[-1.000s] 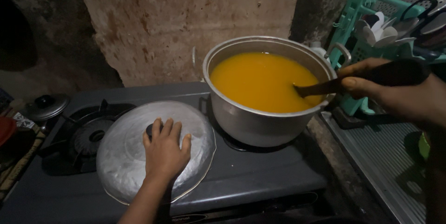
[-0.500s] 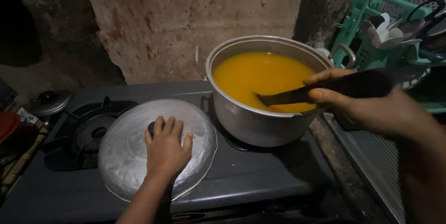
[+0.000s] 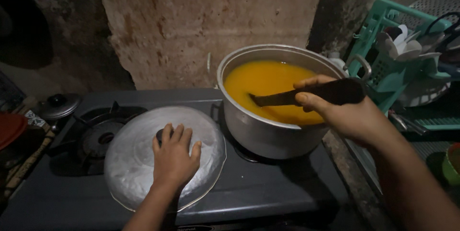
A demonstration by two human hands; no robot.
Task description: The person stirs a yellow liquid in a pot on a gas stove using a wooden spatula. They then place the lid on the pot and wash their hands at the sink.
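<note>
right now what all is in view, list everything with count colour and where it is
pot: 1, silver metal, on the stove's right burner, filled with orange liquid
ladle: 1, dark, handle in right hand, tip in the liquid
lid: 1, silver, lying on the stove beside the pot
stove: 1, dark grey, centre
left burner: 1, black, partly under the lid
small lid: 1, silver with black knob, far left
dish rack: 1, teal, right, holding utensils
left hand: 1, resting on the lid
right hand: 1, gripping the ladle
</note>
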